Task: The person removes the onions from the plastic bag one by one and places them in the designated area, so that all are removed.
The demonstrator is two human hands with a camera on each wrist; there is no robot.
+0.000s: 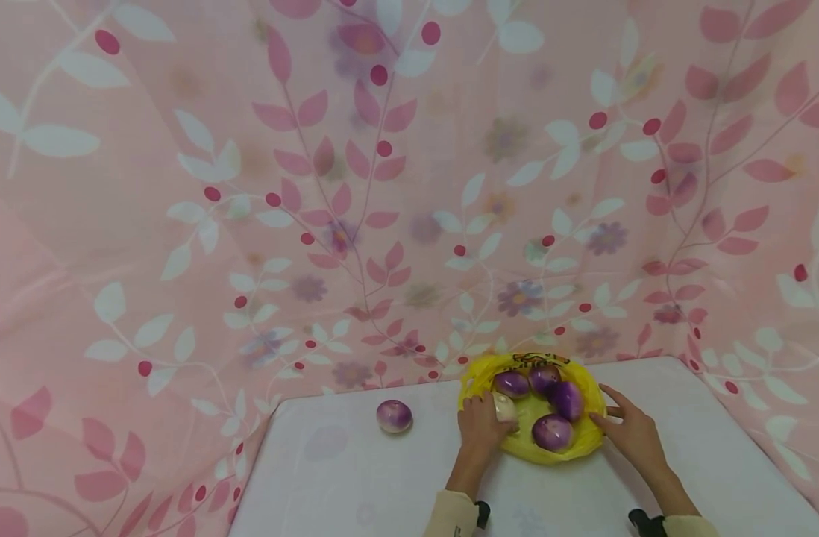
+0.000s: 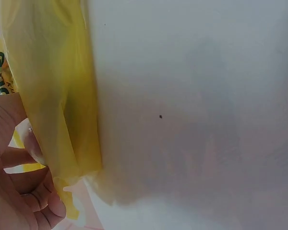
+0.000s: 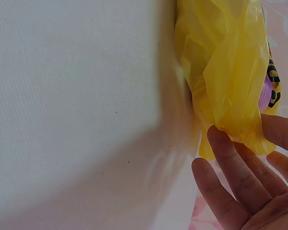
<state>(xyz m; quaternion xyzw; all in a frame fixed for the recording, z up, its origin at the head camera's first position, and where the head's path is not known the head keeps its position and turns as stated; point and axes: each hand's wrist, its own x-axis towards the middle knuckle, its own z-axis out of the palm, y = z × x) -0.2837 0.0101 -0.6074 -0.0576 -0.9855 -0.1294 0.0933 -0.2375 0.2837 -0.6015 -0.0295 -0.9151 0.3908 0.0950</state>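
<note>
A yellow plastic bag (image 1: 550, 453) stands with its mouth spread wide, several purple-and-white turnips (image 1: 553, 432) lying inside. At the bag's left side my left hand (image 1: 479, 424) reaches over the rim and holds a paler turnip (image 1: 505, 409) between thumb and fingers. In the left wrist view, the bag's wall hides part of that hand, and only a sliver of the turnip (image 2: 32, 143) shows. My right hand (image 1: 634, 436) pinches the bag's right edge. From the right wrist, its thumb shows at the rim and the other fingers (image 3: 240, 179) lie outside, spread.
Left of the bag, a single purple-and-white turnip (image 1: 394, 416) lies on the white-covered table (image 1: 342, 477). A pink curtain (image 1: 409, 186) printed with leaves and flowers hangs behind the table's back edge and along its sides.
</note>
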